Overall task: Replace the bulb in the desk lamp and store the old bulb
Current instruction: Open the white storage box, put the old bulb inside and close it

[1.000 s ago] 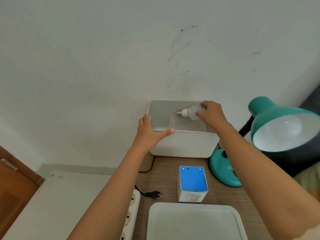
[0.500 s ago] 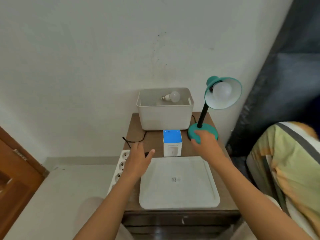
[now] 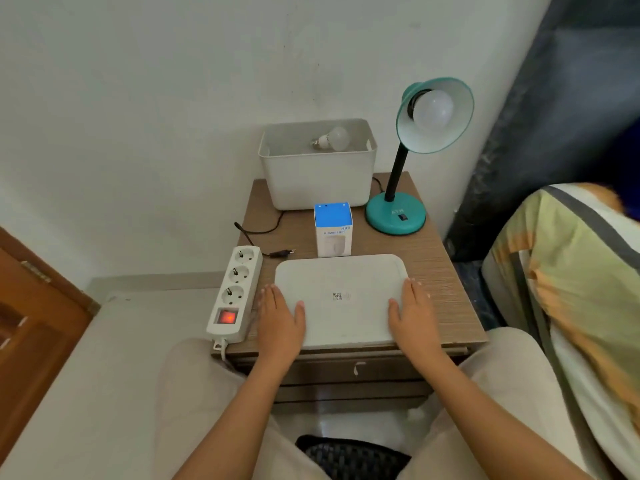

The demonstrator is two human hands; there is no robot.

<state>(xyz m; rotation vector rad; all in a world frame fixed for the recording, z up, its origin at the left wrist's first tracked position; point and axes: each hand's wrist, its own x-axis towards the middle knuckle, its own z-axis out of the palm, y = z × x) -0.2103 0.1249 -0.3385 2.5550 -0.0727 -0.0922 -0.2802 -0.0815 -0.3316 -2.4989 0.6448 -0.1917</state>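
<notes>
A teal desk lamp point(image 3: 394, 214) stands at the back right of the small wooden table point(image 3: 438, 261), with a white bulb point(image 3: 433, 110) in its shade. Another white bulb point(image 3: 334, 139) lies inside the open white bin point(image 3: 317, 181) against the wall. A flat white lid point(image 3: 341, 289) lies at the table's front. My left hand point(image 3: 280, 317) rests flat on the lid's left edge and my right hand point(image 3: 414, 315) on its right edge. Each thumb lies on top of the lid, and the fingers are stretched out.
A blue and white box point(image 3: 333, 230) stands between the bin and the lid. A power strip point(image 3: 235, 292) with a lit red switch lies along the table's left edge, and a loose black plug point(image 3: 282, 252) lies beside it. A bed point(image 3: 571, 271) is on the right and a wooden door point(image 3: 31, 323) on the left.
My right hand let go of the bulb in the bin, touched the lamp base, then came to the lid. My left hand left the bin rim for the lid. The view pulled back.
</notes>
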